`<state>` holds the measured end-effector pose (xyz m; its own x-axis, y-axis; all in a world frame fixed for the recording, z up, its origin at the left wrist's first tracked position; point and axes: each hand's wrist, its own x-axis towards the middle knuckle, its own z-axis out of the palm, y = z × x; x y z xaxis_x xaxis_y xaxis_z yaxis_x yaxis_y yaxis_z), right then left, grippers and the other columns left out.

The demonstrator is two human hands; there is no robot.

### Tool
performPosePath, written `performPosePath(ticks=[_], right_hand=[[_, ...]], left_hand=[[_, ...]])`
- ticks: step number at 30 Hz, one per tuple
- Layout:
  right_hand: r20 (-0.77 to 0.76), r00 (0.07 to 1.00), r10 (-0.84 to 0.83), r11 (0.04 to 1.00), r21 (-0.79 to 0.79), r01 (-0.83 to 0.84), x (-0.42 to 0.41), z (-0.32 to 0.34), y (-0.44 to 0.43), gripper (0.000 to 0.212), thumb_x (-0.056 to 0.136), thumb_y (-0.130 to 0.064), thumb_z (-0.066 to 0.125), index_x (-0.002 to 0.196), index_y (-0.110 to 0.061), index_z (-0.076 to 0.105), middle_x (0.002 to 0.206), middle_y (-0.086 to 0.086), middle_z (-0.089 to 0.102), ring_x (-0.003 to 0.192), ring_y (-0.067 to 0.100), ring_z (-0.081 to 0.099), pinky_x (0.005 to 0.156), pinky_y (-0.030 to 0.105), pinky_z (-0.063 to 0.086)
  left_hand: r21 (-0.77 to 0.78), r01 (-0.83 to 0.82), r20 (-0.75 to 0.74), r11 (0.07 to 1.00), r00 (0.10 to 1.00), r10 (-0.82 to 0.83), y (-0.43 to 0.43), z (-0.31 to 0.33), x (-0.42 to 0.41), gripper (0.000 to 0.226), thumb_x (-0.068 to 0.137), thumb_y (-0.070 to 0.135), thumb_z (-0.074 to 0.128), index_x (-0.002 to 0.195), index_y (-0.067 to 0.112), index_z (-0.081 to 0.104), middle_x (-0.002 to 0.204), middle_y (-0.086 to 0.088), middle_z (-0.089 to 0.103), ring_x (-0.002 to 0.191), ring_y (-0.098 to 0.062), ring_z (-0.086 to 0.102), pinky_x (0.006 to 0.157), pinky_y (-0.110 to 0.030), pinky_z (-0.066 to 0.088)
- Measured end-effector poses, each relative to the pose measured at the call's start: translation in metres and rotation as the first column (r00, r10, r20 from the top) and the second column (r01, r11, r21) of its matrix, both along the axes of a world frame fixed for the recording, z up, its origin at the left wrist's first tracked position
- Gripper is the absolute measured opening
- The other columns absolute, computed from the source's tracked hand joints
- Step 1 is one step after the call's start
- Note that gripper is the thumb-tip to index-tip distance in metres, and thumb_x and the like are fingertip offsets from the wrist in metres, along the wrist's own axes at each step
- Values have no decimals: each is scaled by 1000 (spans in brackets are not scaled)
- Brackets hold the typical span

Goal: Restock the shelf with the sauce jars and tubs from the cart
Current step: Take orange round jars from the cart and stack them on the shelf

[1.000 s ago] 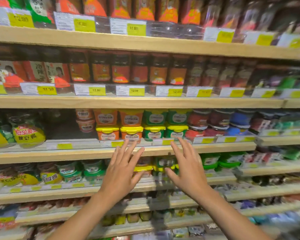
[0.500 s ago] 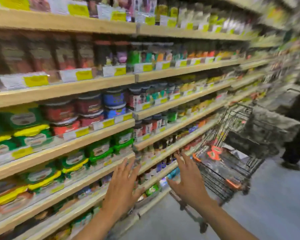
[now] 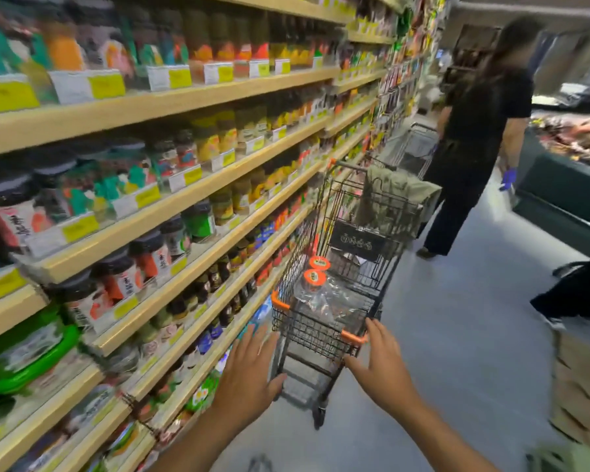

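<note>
Shelf (image 3: 184, 212): stocked, along your left.
Left hand (image 3: 249, 373): fingers spread, empty, beside the cart's near left corner.
Cart (image 3: 314, 335): two orange-lidded jars (image 3: 314, 276) inside, beside loose plastic wrap (image 3: 334, 301).
Right hand (image 3: 385, 366): spread, empty, at the near right rim.
Risk: your hasty reach snags the wrap and topples the jars.

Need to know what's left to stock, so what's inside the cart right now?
Inside the cart, two orange-lidded jars sit among crumpled clear plastic wrap; an olive cloth lies at the far end. The plastic hides anything beneath it.
</note>
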<state>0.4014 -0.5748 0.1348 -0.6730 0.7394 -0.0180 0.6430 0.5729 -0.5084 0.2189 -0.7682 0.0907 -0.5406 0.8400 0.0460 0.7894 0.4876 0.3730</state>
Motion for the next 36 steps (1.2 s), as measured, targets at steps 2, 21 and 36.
performPosePath(ticks=[2, 21, 36], right_hand=[[51, 998, -30, 1000, 8, 30, -13, -12, 31, 84, 91, -45, 61, 156, -16, 18, 163, 2, 19, 150, 19, 15, 121, 36, 18], [360, 933, -26, 995, -85, 60, -160, -99, 255, 88, 91, -50, 58, 157, -12, 14, 163, 9, 17, 149, 28, 17, 121, 38, 20], [539, 768, 346, 917, -367, -155, -280, -215, 481, 85, 88, -53, 59, 153, -13, 20, 158, 13, 26, 142, 34, 31, 114, 47, 34]], left_hand=[[-16, 33, 19, 999, 999, -33, 41, -8, -19, 78, 97, 56, 50, 160, 30, 13, 165, 10, -5, 156, -23, -8, 121, -37, -6], [-282, 241, 134, 928, 968, -211, 311, -80, -176, 82, 97, 49, 54, 161, 28, 7, 170, 0, -4, 155, -23, -10, 127, -48, 3], [-447, 1, 303, 894, 941, 151, 484, -169, -254, 76, 81, 47, 73, 144, 13, 47, 149, -13, 45, 137, -35, 45, 114, -42, 36]])
